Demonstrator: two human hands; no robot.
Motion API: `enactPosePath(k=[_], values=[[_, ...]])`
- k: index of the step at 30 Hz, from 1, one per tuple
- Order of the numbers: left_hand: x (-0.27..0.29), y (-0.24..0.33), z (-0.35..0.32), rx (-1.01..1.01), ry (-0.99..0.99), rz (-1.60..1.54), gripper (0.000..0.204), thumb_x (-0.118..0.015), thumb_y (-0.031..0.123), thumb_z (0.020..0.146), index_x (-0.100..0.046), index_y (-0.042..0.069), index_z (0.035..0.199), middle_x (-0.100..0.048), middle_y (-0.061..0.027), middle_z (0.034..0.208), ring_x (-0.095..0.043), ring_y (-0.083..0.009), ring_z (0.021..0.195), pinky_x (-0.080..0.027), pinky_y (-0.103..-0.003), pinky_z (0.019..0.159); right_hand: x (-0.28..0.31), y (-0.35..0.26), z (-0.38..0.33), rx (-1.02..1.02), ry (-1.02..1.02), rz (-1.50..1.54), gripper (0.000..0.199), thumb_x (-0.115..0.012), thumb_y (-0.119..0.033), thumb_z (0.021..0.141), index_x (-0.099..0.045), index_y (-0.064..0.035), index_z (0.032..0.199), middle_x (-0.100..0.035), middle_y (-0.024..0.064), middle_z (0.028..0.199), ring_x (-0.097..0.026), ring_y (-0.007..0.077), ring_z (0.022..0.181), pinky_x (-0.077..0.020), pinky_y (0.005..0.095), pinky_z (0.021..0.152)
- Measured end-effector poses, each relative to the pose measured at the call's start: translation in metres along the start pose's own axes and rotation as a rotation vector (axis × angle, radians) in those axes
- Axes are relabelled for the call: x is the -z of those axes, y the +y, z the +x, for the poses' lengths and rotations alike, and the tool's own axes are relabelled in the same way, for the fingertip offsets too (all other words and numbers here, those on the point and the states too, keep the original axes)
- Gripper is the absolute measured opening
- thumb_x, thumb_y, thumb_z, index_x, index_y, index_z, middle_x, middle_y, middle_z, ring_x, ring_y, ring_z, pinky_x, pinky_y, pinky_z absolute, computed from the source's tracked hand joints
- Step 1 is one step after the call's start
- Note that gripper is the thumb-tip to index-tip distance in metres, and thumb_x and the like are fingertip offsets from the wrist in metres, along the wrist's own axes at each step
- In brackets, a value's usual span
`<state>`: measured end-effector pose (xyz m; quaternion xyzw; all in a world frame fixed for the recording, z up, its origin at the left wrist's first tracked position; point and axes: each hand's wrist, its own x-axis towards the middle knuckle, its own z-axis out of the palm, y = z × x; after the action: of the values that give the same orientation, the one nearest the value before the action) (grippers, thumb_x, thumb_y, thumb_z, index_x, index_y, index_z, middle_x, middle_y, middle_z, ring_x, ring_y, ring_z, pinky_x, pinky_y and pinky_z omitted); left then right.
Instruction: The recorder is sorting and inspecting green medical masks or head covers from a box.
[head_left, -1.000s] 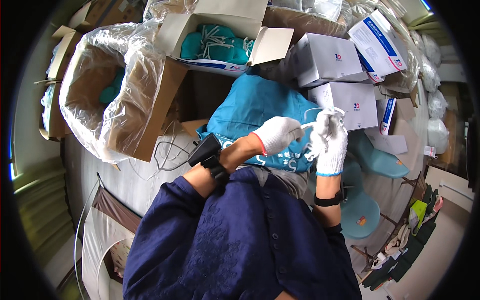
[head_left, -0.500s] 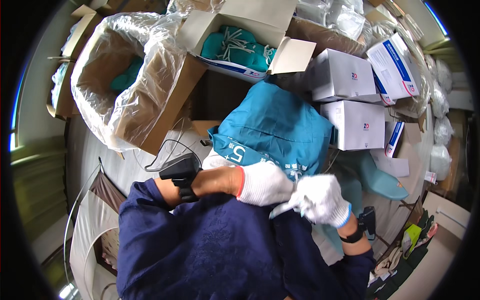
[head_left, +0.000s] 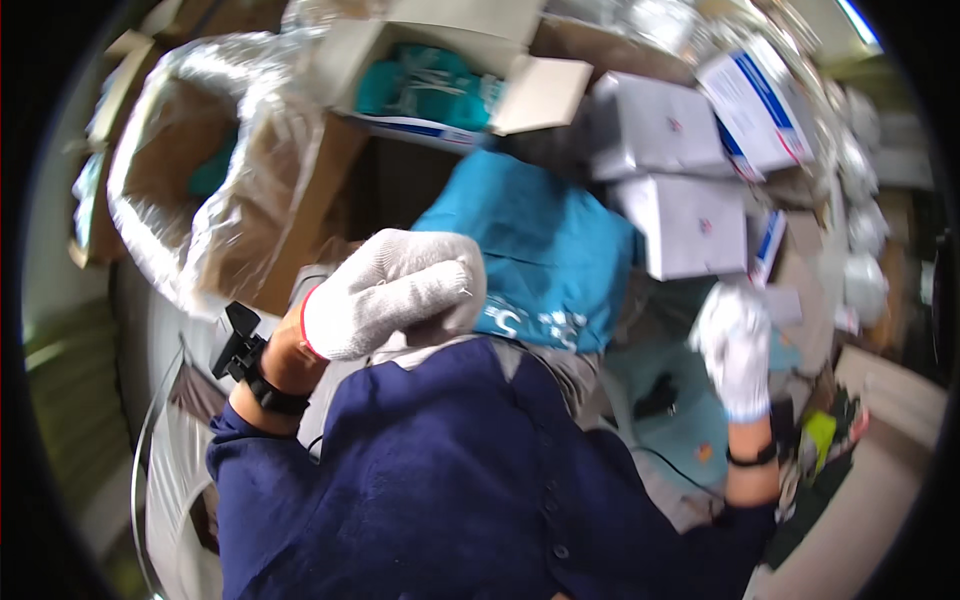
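Note:
My left hand (head_left: 400,290), in a white knit glove, is raised close to the camera over my chest, with its fingers curled into a fist and nothing visible in it. A black device (head_left: 245,355) is strapped to that wrist. My right hand (head_left: 735,345), also gloved, is out to the right and lower, blurred by motion, so I cannot tell what it holds. Between the hands lies a teal fabric bag (head_left: 545,240) with white print. My dark blue sleeves and shirt fill the lower part of the view.
A cardboard box lined with clear plastic (head_left: 200,180) stands at the left. An open white box (head_left: 545,90) holding teal shoes (head_left: 420,85) sits at the top. White boxes (head_left: 690,225) are stacked at the right. A pale teal stool (head_left: 690,420) is by my right hand.
My hands have come apart: the left rose toward the camera and closed, and the right swung out and down to the right. The view tilted and blurred.

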<state>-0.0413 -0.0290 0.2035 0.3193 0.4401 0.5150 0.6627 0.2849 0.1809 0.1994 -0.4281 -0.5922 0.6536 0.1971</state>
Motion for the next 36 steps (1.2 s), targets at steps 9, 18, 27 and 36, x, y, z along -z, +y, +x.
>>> enactPosePath(k=[9, 18, 27, 36], values=[[-0.025, -0.117, 0.128, 0.080, 0.025, -0.248, 0.024, -0.055, 0.025, 0.096, -0.062, 0.004, 0.101, -0.059, -0.0002, 0.083, -0.045, -0.0043, 0.063, -0.037, -0.020, 0.056, -0.046, -0.010, 0.049, -0.115, -0.115, 0.875, 0.038, -0.044, -0.036, 0.099, -0.038, -0.0184, 0.067, -0.030, -0.0037, 0.050, -0.027, 0.0123, 0.036, -0.0255, 0.0271, 0.034], [-0.057, -0.117, 0.140, -0.098, -0.294, 0.000, 0.048, -0.039, 0.042, 0.102, -0.061, 0.002, 0.116, -0.051, 0.0014, 0.065, -0.043, -0.0057, 0.060, -0.036, -0.022, 0.055, -0.057, 0.009, 0.058, -0.131, -0.056, 0.859, 0.039, -0.040, -0.038, 0.101, -0.038, -0.0181, 0.067, -0.030, -0.0034, 0.049, -0.026, 0.0111, 0.035, -0.0257, 0.0267, 0.033], [-0.063, -0.112, 0.131, 0.079, -0.361, -0.107, 0.030, -0.051, 0.030, 0.100, -0.060, 0.005, 0.112, -0.054, 0.0033, 0.076, -0.043, -0.0045, 0.064, -0.038, -0.022, 0.058, -0.063, 0.019, 0.067, -0.164, -0.061, 0.940, 0.036, -0.047, -0.036, 0.098, -0.044, -0.0181, 0.067, -0.034, -0.0045, 0.050, -0.025, 0.0091, 0.039, -0.0229, 0.0247, 0.038], [-0.067, -0.105, 0.129, 0.154, -0.415, -0.068, 0.028, -0.054, 0.030, 0.098, -0.063, 0.005, 0.106, -0.054, 0.0061, 0.081, -0.041, -0.0028, 0.065, -0.037, -0.021, 0.059, -0.080, 0.032, 0.059, -0.093, 0.017, 0.831, 0.028, -0.050, -0.034, 0.097, -0.049, -0.0163, 0.075, -0.042, -0.0024, 0.058, -0.033, 0.0088, 0.042, -0.0270, 0.0242, 0.039]])
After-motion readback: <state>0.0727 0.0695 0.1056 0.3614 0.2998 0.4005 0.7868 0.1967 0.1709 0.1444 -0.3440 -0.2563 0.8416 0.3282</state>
